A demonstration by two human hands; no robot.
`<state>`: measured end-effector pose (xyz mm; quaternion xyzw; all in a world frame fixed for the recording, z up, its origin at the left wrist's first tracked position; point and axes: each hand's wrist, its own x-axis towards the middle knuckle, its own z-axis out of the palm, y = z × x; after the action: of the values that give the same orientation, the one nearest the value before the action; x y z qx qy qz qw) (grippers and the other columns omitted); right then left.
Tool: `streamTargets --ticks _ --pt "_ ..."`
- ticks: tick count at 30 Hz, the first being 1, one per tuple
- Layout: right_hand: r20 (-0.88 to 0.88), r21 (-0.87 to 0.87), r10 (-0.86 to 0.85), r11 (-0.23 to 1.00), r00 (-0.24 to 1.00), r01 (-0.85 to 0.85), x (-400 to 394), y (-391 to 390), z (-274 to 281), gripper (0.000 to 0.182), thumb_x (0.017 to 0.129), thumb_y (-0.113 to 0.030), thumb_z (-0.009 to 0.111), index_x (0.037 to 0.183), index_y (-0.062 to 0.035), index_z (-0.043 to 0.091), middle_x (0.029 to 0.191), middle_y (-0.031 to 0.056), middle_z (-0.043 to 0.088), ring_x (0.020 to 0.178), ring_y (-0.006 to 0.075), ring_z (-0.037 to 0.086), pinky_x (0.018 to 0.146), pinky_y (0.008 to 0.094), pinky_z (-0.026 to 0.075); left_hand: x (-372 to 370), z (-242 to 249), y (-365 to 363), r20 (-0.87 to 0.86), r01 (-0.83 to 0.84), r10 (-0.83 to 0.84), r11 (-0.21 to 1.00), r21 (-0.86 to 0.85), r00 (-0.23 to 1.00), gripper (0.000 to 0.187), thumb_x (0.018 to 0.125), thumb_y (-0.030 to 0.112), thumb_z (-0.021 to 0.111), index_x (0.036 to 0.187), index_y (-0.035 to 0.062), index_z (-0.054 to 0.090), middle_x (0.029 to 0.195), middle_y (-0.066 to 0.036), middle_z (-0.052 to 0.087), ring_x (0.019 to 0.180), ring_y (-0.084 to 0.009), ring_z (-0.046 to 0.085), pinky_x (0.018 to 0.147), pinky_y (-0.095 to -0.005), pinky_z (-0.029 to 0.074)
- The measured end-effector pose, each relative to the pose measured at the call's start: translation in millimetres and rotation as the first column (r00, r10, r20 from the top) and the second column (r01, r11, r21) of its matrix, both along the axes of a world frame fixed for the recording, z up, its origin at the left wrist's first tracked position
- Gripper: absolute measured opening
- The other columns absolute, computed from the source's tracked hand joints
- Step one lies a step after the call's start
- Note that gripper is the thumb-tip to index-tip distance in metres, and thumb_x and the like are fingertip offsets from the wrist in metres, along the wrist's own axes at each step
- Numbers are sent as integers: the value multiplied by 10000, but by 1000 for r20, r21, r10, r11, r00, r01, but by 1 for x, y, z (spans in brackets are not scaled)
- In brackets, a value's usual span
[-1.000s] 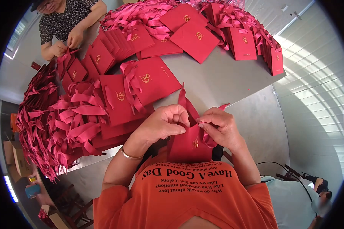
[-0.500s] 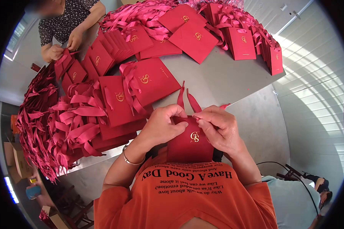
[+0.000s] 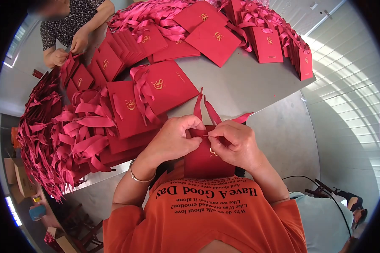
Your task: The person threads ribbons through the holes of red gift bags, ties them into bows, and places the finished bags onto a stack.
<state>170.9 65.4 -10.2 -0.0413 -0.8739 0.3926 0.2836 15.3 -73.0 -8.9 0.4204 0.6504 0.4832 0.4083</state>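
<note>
A small red paper gift bag (image 3: pixel 207 164) with a gold logo stands upright against my body at the table's edge. My left hand (image 3: pixel 179 137) grips its top edge at the left, thumb and fingers closed. At the bag's upper right, my right hand (image 3: pixel 236 143) pinches the end of a red ribbon and partly covers the logo. Loose ribbon ends (image 3: pixel 211 110) rise beyond the bag's top, and another ribbon end (image 3: pixel 242 118) points out to the right behind my right hand. Exactly where the ribbon passes through the bag is hidden by my fingers.
Finished-looking red bags (image 3: pixel 169 86) with ribbons lie stacked to my left on the metal table (image 3: pixel 257 80). More bags (image 3: pixel 266 44) stand along the far side. A co-worker's hands (image 3: pixel 59 57) hold a bag at upper left. Another person (image 3: pixel 321 223) is at lower right.
My right hand has moved slightly left along the bag's top, now covering part of the logo. More of the ribbon end shows at the right. My left hand keeps its grip.
</note>
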Motion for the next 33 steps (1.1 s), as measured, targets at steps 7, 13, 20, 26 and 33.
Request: streamTargets --ticks 7,13,20,26,33 --pt "32 205 8 979 999 -15 -1 0 5 188 676 68 729 810 -36 651 745 83 644 591 213 624 500 301 504 0 2 1 -34 -18 16 998 -55 999 193 792 -10 679 985 -4 671 683 19 615 581 -19 518 506 -222 402" --pt "65 495 -18 869 998 -17 -6 -8 12 152 663 24 697 719 -53 578 696 68 558 546 216 583 489 325 502 3 4 4 -82 -39 34 997 -63 996 194 800 -7 676 992 -33 674 759 -25 682 608 -35 558 538 -225 447" --pt "185 727 -257 685 949 44 -14 -33 8 118 648 -60 658 683 -66 546 674 79 530 526 191 581 447 319 479 4 3 8 -46 -64 59 989 -131 997 210 780 45 692 962 -58 675 838 -177 731 790 -237 728 696 -340 549" --pt "286 776 -332 631 899 -14 -25 -42 4 101 632 -68 647 698 -51 572 675 92 567 563 208 627 454 334 500 3 -10 10 -132 -56 47 996 -66 990 181 781 20 666 939 -64 685 836 -190 726 736 -235 710 685 -348 542" --pt "373 428 -121 902 920 -55 -27 -8 7 65 727 -62 655 750 -14 619 729 127 623 636 272 660 560 384 546 -2 -12 7 -72 -82 76 992 -91 995 154 803 -38 668 957 -54 678 788 -55 708 717 -59 595 625 -259 506"
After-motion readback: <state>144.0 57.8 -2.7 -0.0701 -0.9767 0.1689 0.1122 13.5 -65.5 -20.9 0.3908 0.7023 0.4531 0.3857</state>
